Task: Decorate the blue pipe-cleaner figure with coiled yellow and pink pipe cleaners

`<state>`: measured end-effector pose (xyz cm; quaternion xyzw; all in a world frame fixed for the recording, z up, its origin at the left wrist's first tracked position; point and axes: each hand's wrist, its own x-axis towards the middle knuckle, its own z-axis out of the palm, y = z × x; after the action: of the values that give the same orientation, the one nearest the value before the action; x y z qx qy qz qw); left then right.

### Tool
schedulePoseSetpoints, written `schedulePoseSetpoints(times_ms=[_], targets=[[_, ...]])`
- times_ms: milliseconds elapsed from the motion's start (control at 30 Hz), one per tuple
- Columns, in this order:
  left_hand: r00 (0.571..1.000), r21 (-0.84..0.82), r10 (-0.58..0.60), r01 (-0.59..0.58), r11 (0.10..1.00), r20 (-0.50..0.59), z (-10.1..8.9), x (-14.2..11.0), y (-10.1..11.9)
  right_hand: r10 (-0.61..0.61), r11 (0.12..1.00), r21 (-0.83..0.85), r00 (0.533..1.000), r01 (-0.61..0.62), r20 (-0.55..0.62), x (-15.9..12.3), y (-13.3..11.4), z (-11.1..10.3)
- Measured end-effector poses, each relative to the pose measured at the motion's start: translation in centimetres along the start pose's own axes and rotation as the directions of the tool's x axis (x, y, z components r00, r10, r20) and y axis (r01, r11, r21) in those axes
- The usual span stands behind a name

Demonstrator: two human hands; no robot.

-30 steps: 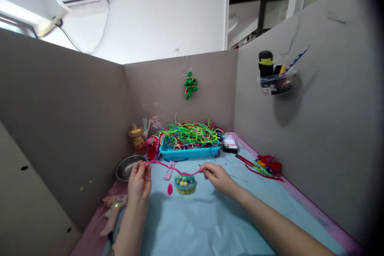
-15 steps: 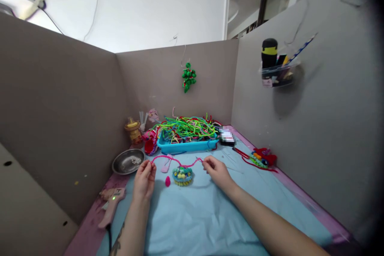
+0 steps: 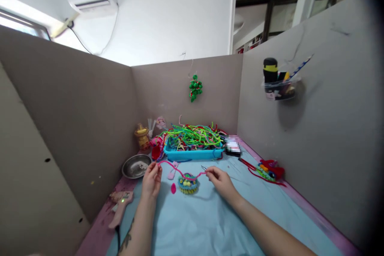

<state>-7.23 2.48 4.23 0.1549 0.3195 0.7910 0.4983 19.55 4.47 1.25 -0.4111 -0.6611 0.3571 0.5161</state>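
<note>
A pink pipe cleaner (image 3: 180,170) stretches between my two hands above the blue mat (image 3: 204,224). My left hand (image 3: 151,179) pinches its left end and my right hand (image 3: 220,179) pinches its right end. The wire sags in a wavy line. Just below it sits a small round craft piece (image 3: 187,184) made of blue, yellow and green pipe cleaners. A small pink oval piece (image 3: 173,188) lies to its left, and a pale pink piece (image 3: 172,173) lies behind the wire.
A blue tray (image 3: 192,153) piled with coloured pipe cleaners stands at the back. A metal bowl (image 3: 135,166) and a pink glue gun (image 3: 120,204) are at the left. A red craft piece (image 3: 267,170) lies at the right. Grey cardboard walls enclose the mat.
The pink pipe cleaner has gone from nearly taut to a wavy sag as my hands came closer together. The camera has shifted slightly.
</note>
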Motion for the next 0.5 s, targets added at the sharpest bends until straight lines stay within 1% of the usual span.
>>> schedulePoseSetpoints(times_ms=[100, 233, 400, 500], targets=[[1.0, 0.02, -0.021, 0.021, 1.0, 0.012, 0.52, 0.12, -0.17, 0.008, 0.998, 0.06, 1.0, -0.007, -0.018, 0.2, 0.11, -0.04], [0.999, 0.028, -0.033, 0.032, 0.999, 0.04, 0.81, 0.05, -0.25, -0.003, 1.0, 0.018, 0.999, 0.004, -0.043, 0.28, 0.19, -0.36], [0.999, 0.033, -0.027, 0.026, 0.999, 0.038, 0.64, 0.35, -0.39, -0.018, 1.0, -0.023, 1.0, 0.018, 0.002, 0.02, 0.09, -0.54], [0.998, 0.057, 0.018, -0.022, 0.998, 0.06, 0.63, 0.16, -0.56, -0.035, 0.999, -0.009, 0.999, 0.035, 0.02, -0.33, -0.38, -0.67]])
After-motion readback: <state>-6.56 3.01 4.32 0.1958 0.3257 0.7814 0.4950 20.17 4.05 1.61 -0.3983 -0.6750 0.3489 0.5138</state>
